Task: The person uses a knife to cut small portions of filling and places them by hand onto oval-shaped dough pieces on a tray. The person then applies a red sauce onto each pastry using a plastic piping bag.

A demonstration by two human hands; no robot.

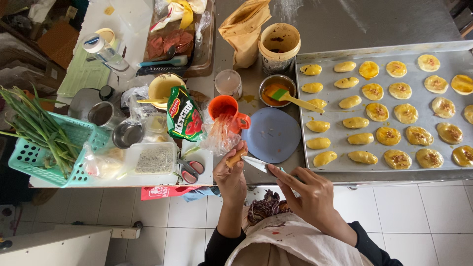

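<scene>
Steel table (pixel 345 24) fills the upper part of the view, above a floor of pale tiles (pixel 172 231). On the right part of the table, reaching its near edge, lies a large metal baking tray (pixel 322 129) bearing rows of glazed yellow pastries (pixel 389 135), some with a brown topping. At the left end a turquoise plastic basket (pixel 29 160) holds green onion stalks (pixel 34 123). Just left of the tray rests a round blue lid (pixel 272 135), and behind it a small metal bowl (pixel 277 89) of orange glaze holds a green-tipped brush (pixel 288 97). A yellow tub (pixel 279 45) and a crumpled brown paper bag (pixel 244 29) stand further back. An orange cup (pixel 227 111) and a green ketchup pouch (pixel 183 114) stand near the middle, with red-handled scissors (pixel 189 170) at the near edge.

The left hand (pixel 231 177) is closed around a small tan stick-like piece (pixel 236 158), gripped between thumb and curled fingers, just over the near edge of the table. The right hand (pixel 308 189) pinches a knife (pixel 257 164) between thumb and fingers, with the other fingers loosely spread; the blade points left, its tip close to the tan piece. Both hands hover above a stained pale apron (pixel 295 241).
</scene>
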